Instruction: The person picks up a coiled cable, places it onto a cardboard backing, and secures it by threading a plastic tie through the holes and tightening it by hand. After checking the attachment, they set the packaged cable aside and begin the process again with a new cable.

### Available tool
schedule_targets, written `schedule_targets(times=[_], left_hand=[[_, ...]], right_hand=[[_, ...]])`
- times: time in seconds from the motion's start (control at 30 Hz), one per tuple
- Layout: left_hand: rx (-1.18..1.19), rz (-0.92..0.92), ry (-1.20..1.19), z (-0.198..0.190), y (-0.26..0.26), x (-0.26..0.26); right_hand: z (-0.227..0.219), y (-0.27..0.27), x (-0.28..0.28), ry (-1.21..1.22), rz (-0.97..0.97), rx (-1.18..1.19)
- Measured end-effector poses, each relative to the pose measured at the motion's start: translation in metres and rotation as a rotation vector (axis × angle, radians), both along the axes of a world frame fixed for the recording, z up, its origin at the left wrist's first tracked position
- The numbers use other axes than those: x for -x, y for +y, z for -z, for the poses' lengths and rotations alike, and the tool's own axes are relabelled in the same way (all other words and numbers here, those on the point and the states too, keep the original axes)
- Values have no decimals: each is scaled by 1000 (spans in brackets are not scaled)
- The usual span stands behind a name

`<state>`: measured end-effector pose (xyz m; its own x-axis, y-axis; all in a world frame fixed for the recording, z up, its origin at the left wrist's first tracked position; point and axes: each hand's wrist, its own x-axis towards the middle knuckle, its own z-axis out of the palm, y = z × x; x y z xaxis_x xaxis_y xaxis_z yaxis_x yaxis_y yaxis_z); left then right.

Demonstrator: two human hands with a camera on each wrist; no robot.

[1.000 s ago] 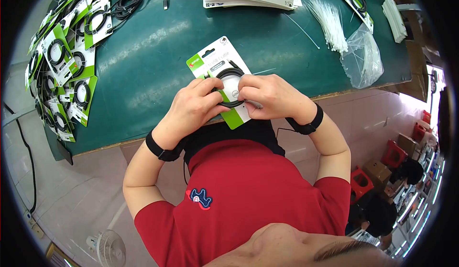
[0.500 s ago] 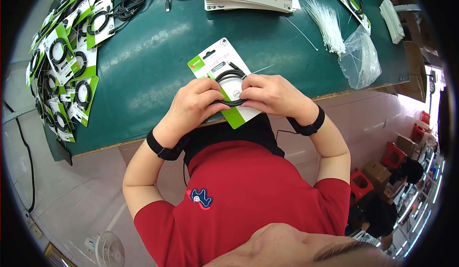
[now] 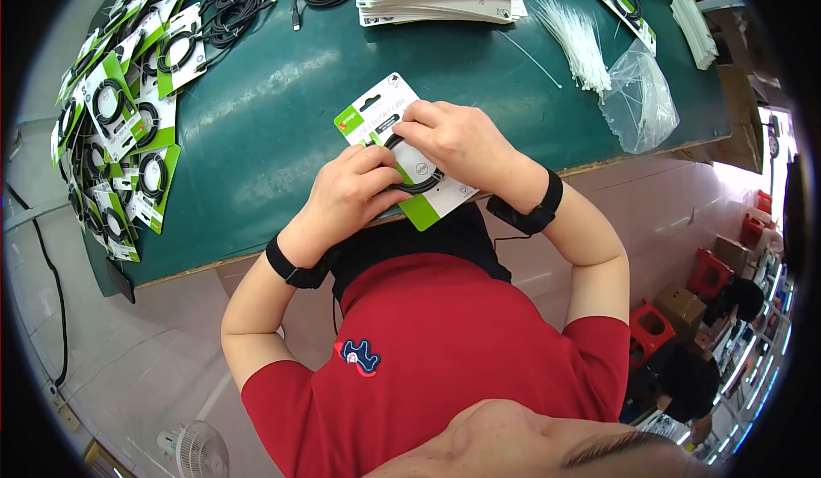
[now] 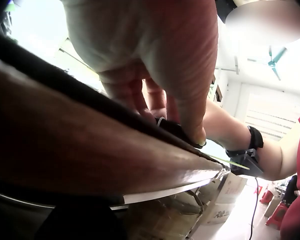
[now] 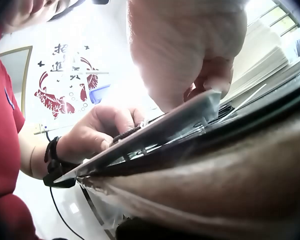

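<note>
1. My table (image 3: 239, 179) has a green top.
2. On my left lies a heap of carded cables (image 3: 128, 132); beside it, farther back, loose black cables (image 3: 233, 20).
3. A stack of white cards (image 3: 440, 3) stands at the far side.
4. On my right are white zip ties (image 3: 575, 46), a clear plastic bag (image 3: 640, 106) and another carded cable (image 3: 624, 8).
5. Before me, a cable card (image 3: 416, 157) overhangs the near edge.

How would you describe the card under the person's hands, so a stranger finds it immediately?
Find the green table, then the left hand and right hand at its near edge. Beneath them is a white-and-green card with a coiled black cable. Unlike the carded cables heaped at far left, it has both hands on it.
</note>
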<state>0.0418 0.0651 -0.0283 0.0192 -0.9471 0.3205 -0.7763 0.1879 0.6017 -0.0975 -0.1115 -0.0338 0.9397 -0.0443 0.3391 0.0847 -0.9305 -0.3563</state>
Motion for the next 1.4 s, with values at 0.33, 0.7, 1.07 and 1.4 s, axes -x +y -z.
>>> schedule_targets(times=[0.33,0.7,1.07,1.4], left_hand=[[6,-12,41,4,2,-1],[-9,-18,16,1,0,1],[123,-582,634,0,23,23],[-552,-357,1550,-13,27,25]], right_hand=[[-14,-5,6,-84,-42,-105],[-1,-12,41,60,-262,-251],[-13,-5,43,-84,-188,-306],[-29,16,52,-199,-206,-270]])
